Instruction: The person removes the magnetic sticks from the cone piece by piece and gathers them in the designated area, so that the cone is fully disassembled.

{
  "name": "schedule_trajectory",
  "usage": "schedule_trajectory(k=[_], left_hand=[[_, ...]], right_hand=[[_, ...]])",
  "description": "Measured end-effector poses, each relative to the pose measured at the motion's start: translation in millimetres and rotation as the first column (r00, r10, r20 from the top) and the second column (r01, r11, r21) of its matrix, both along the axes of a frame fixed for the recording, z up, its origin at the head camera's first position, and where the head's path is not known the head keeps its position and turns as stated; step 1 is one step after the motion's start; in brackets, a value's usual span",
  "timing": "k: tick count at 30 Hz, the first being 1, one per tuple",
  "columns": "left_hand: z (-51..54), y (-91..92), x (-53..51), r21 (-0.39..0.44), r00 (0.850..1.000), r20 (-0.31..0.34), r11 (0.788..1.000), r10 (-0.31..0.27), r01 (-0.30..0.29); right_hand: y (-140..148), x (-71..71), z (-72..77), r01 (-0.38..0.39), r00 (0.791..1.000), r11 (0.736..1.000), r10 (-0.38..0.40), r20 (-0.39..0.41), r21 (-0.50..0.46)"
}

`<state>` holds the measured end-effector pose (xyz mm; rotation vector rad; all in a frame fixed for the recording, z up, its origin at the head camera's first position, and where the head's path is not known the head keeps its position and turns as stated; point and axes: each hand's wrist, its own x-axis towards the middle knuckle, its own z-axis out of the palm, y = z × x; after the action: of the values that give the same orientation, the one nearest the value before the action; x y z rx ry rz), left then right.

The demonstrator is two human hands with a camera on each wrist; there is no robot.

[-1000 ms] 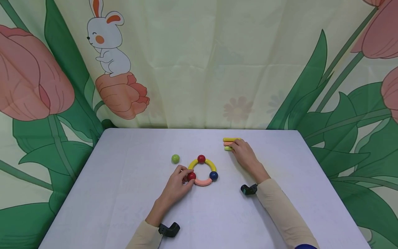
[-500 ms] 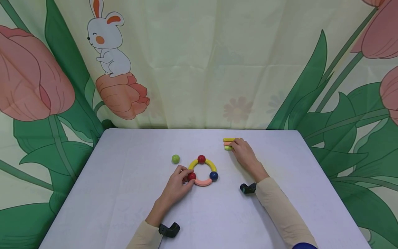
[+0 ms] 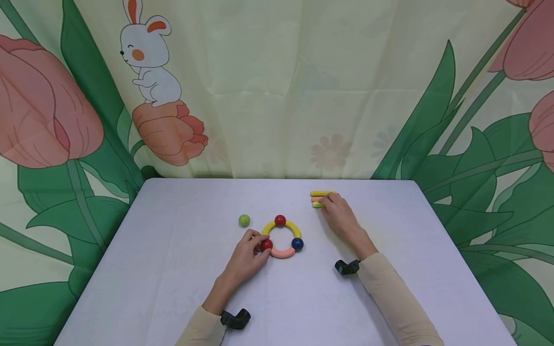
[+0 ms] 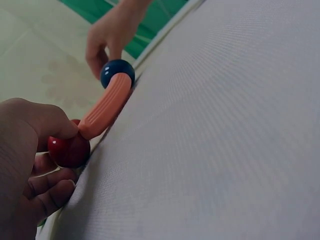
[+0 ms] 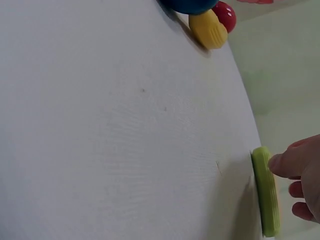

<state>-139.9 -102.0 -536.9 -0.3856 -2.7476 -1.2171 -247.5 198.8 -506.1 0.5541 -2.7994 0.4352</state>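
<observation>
My left hand [image 3: 245,259] pinches a red ball [image 3: 267,245] at the left of a ring. The ring also has another red ball [image 3: 280,220], a blue ball [image 3: 297,244], two yellow arcs and a pink arc [image 3: 283,253]. The left wrist view shows the thumb on the red ball [image 4: 70,151], beside the pink arc [image 4: 106,106]. My right hand [image 3: 343,218] is at a row of yellow [image 3: 322,193], pink and green [image 3: 317,205] pieces. In the right wrist view its thumb presses the green piece [image 5: 266,192]; its other fingers curl behind, their contact partly hidden.
A loose green ball [image 3: 244,220] lies left of and behind the ring. The row of pieces is near the back edge of the white-covered table [image 3: 173,216]. A printed curtain [image 3: 259,96] hangs behind the table.
My right wrist and forearm have shifted slightly toward the front of the table, with the fingers staying at the pieces. My left hand and the ring hold their places.
</observation>
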Motion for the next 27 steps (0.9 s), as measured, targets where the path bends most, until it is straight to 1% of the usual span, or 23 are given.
schedule_trajectory(k=[8,16,19,22,27], left_hand=[[2.7,0.9,0.6,-0.005,1.000,0.010,1.000,0.003,-0.003],[4.7,0.6,1.6,-0.030,1.000,-0.001,1.000,-0.001,0.001],[5.9,1.7,2.4,-0.043,1.000,-0.021,0.999,0.001,-0.002],[7.8,4.0,2.8,-0.061,0.998,-0.058,0.998,0.002,-0.006],[14.8,11.3,3.9,-0.093,0.993,-0.118,0.996,0.009,-0.020]], right_hand=[[-7,15.6,-0.7,-0.006,0.999,1.000,0.005,0.032,0.003],[-17,31.9,1.4,-0.056,0.998,0.998,0.057,0.011,-0.018],[-22,38.6,2.3,-0.071,0.997,0.997,0.071,0.012,-0.029],[-28,44.7,3.0,-0.095,0.996,0.995,0.095,0.002,-0.034],[-37,54.3,4.1,-0.128,0.992,0.991,0.127,-0.010,-0.026]])
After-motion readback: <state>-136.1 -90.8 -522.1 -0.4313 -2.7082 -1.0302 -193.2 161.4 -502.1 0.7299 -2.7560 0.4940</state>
